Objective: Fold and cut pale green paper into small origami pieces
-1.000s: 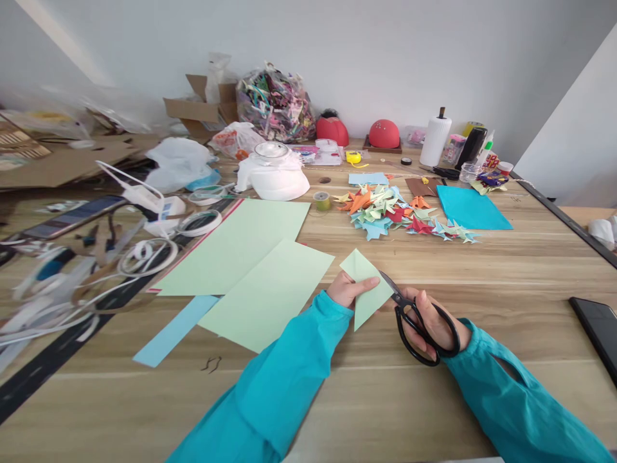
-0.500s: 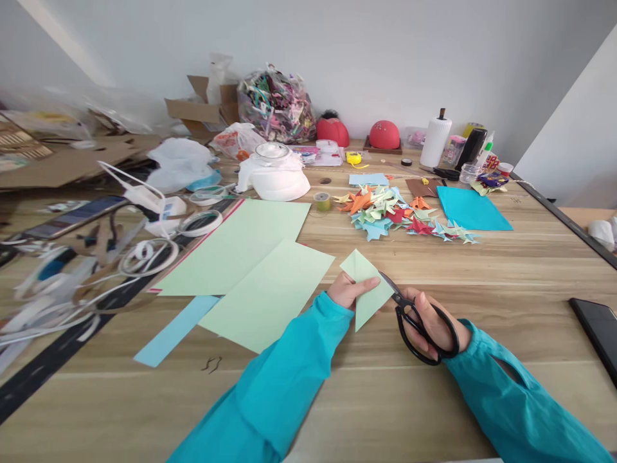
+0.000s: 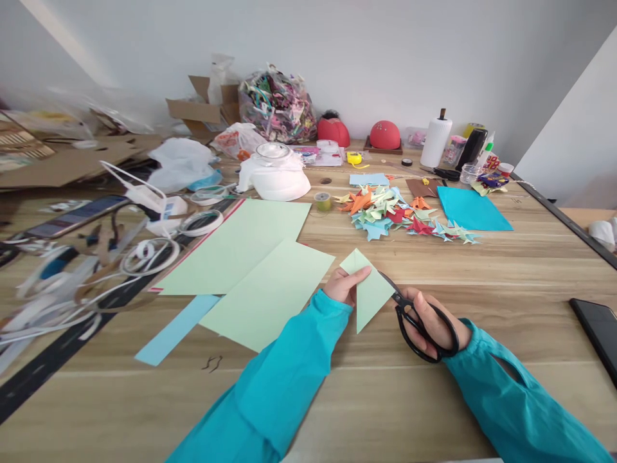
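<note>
My left hand (image 3: 346, 283) pinches a folded piece of pale green paper (image 3: 372, 297), its thumb lying on the paper's face and the other fingers hidden behind. My right hand (image 3: 431, 321) grips a pair of black-handled scissors (image 3: 409, 314) with fingers through the loops. The blades reach to the paper's right edge and are partly hidden behind it; whether they are cutting I cannot tell. To the left lie a pale green sheet (image 3: 272, 292) and, partly under it, a larger green sheet (image 3: 241, 241) and a light blue paper strip (image 3: 177, 331).
Beyond my hands lies a heap of folded paper shapes (image 3: 385, 209), with a turquoise paper sheet (image 3: 475, 208) to its right. Tangled white cables (image 3: 149, 256) crowd the left side. A black phone (image 3: 595, 331) rests at the right edge. A spool (image 3: 322, 201) stands behind the sheets.
My left thumb has shifted slightly up and left on the folded paper. The scissors and my right hand look almost unmoved.
</note>
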Available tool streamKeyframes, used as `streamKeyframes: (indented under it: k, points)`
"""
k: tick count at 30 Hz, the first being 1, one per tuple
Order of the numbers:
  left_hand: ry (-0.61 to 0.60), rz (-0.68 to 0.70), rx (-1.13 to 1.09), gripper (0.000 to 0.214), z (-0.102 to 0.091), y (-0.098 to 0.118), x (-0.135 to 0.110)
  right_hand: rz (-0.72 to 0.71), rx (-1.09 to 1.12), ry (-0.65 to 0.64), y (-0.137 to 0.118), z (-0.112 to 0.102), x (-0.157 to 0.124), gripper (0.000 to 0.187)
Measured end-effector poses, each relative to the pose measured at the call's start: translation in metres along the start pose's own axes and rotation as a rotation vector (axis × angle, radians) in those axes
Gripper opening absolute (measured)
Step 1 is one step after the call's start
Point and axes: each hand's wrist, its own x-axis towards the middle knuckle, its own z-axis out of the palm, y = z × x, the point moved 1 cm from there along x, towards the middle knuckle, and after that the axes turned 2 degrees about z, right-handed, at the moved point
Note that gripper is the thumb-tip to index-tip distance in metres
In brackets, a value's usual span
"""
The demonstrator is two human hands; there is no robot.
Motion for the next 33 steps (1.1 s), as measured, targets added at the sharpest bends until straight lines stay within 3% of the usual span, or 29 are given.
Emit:
streamKeyframes:
  k: [7, 15, 20, 26, 33]
  points:
    - [-0.05, -0.012, 0.002, 0.028, 0.001, 0.002, -0.002, 0.186, 0.148, -0.152, 0.011, -0.001, 0.001, 0.104]
    - [-0.103, -0.038, 0.096, 0.027, -0.002, -0.002, -0.003, 0.122, 0.166, -0.314, 0.013, 0.001, 0.006, 0.111]
    - [-0.08, -0.07, 0.062, 0.027, 0.002, -0.005, -0.005, 0.128, 0.126, -0.291, 0.009, 0.001, 0.005, 0.112]
    - [-0.043, -0.076, 0.05, 0.03, 0.003, -0.003, -0.004, 0.152, 0.251, -0.22, 0.002, 0.001, 0.003, 0.093]
    - [-0.091, -0.077, 0.037, 0.032, 0.006, -0.003, -0.007, 0.143, 0.225, -0.173, -0.001, -0.001, 0.003, 0.089]
